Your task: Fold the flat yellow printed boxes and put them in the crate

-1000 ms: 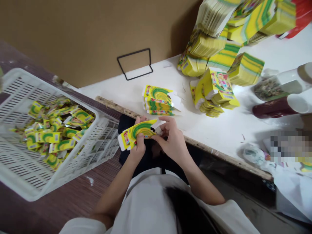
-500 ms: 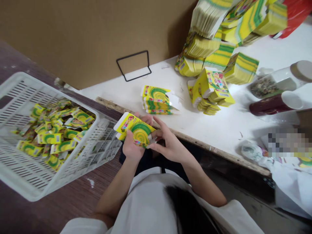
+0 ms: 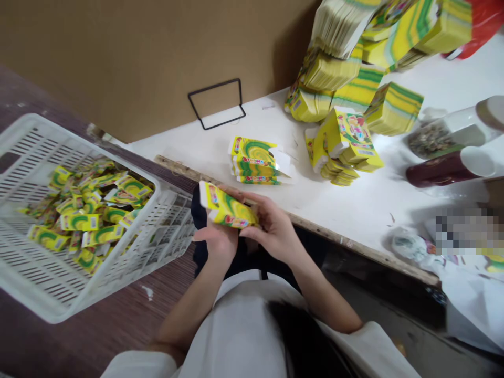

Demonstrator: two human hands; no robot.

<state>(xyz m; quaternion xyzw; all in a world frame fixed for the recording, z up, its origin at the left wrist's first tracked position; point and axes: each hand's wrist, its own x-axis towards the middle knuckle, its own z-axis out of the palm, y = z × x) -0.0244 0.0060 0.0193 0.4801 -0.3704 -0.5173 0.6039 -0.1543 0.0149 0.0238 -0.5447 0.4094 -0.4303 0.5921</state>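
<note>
Both of my hands hold one small yellow and green carton (image 3: pixel 226 208) just in front of the table's near edge. My left hand (image 3: pixel 217 240) supports it from below with the fingers curled under it. My right hand (image 3: pixel 271 227) grips its right end, thumb on top. The carton looks folded into a box shape, tilted with its white end flap pointing up-left. A short pile of flat yellow-green cartons (image 3: pixel 255 161) lies on the white table (image 3: pixel 354 210) just beyond my hands.
A white slatted plastic crate (image 3: pixel 47 294) with several folded cartons in it stands at my left on a dark striped surface. Big stacks of flat cartons (image 3: pixel 350 58) fill the table's far right. A dark red bottle (image 3: pixel 444 167), a clear jar and a black wire stand (image 3: pixel 217 104) are also there.
The carton went from a flat, opened blank to a folded box shape, turned in my hands and lifted slightly to the left. Both hands kept hold of it.
</note>
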